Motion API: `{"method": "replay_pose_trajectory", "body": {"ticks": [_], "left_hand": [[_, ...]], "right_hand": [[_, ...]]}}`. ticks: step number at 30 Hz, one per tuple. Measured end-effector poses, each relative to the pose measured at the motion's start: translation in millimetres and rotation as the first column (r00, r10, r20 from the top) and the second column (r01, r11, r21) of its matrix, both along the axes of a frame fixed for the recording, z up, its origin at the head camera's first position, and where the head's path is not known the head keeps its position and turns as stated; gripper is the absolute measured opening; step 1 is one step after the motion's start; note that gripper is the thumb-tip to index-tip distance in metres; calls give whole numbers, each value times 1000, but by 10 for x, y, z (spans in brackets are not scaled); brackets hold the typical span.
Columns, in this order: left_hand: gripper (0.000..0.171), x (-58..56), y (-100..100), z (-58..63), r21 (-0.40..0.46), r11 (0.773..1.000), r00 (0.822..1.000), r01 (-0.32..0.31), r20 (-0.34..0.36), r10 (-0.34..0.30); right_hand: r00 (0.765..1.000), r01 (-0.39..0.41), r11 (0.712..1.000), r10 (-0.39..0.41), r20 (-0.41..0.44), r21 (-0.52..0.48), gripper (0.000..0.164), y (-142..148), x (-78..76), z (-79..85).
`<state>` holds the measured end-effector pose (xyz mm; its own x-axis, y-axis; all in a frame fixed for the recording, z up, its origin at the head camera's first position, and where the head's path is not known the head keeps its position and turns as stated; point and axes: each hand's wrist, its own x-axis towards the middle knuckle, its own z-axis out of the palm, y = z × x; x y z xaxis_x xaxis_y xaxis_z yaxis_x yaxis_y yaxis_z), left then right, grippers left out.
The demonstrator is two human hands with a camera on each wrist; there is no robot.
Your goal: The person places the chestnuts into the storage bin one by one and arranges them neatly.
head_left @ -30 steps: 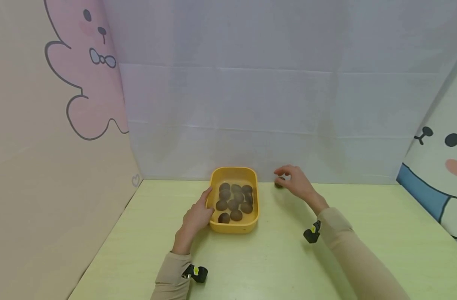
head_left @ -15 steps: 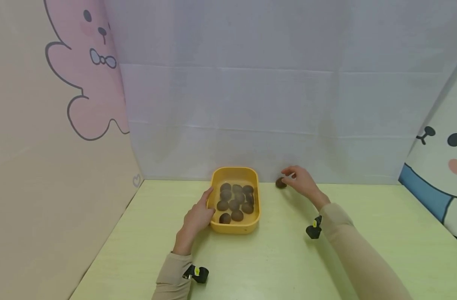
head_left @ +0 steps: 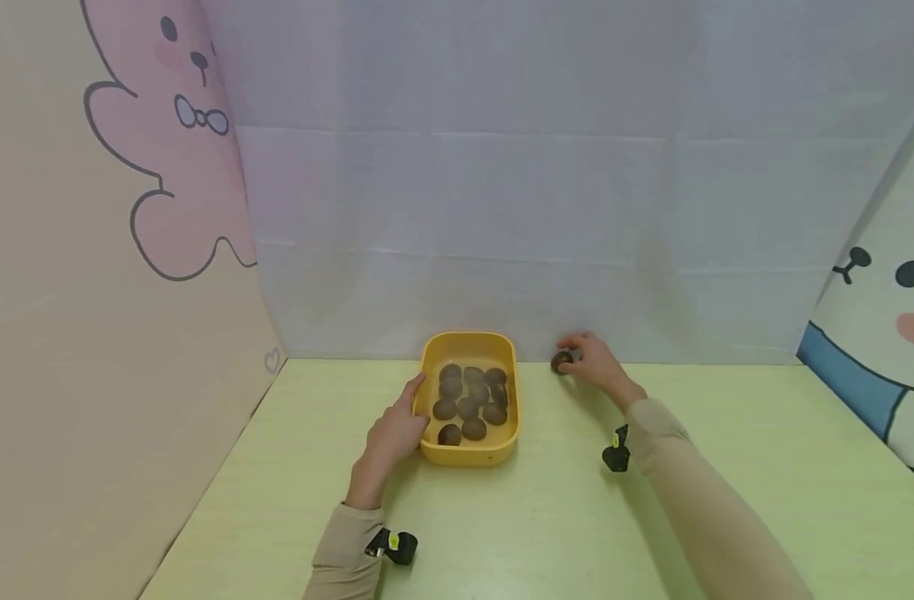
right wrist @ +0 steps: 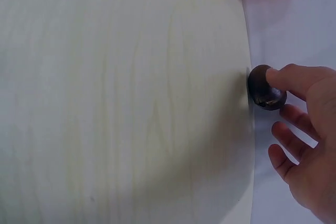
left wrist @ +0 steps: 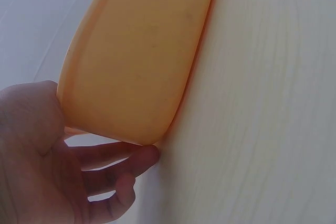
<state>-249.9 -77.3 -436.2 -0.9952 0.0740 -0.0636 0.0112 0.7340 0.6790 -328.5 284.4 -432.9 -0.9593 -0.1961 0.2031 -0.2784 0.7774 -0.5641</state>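
My left hand (head_left: 397, 432) holds the left side of a yellow plastic bin (head_left: 467, 457) in the head view. Up close in the left wrist view, the fingers (left wrist: 107, 156) curl at the bin's end wall. Several dark brown, roundish pieces (head_left: 467, 408) lie inside the bin. To its right, against the back cloth, my right hand (head_left: 596, 365) pinches a glossy, dark brown oval piece (right wrist: 266, 88). The right wrist view shows the thumb over that piece and the index fingertip at its underside, with the other fingers loosely bent below.
The pale wood-grain table (head_left: 516, 533) runs up to a white cloth (head_left: 457, 200) hanging at the back. A printed panel (head_left: 187, 333) stands on the left, another panel (head_left: 869, 367) on the right. Small black cameras sit at both wrists.
The right hand drew back slightly to the right, then came in on the dark oval piece, which has turned a little. The left hand and bin have stayed in place.
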Motion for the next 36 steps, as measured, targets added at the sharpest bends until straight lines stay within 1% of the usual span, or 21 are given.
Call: {"method": "replay_pose_trajectory", "body": {"ticks": [2,7,12,19,25,30,36], "left_hand": [[69,4,4,12,3,1000,1000,3,-4,-3],[69,17,14,27,-3,1000,1000,6,-3,-6],[69,24,20,33,1,1000,1000,7,-1,-7],[70,35,22,37,-4,1000,1000,8,-3,-8],[70,30,13,16,-12,1000,1000,4,-5,-4],[70,40,7,22,-9,1000,1000,0,0,0],[69,49,2,19,-7,1000,1000,-4,0,4]], "right_hand": [[1000,-4,1000,4,-10,20,42,5,-2,-9],[1000,7,999,-7,-1,46,42,4,7,-29],[998,37,998,-39,39,47,43,-5,37,-43],[994,81,995,-85,65,50,38,-11,84,-26],[996,75,995,-77,32,58,37,-25,106,-12],[998,68,997,-68,3,29,35,-24,129,-18],[998,60,997,-61,-30,-54,36,-41,168,15]]}}
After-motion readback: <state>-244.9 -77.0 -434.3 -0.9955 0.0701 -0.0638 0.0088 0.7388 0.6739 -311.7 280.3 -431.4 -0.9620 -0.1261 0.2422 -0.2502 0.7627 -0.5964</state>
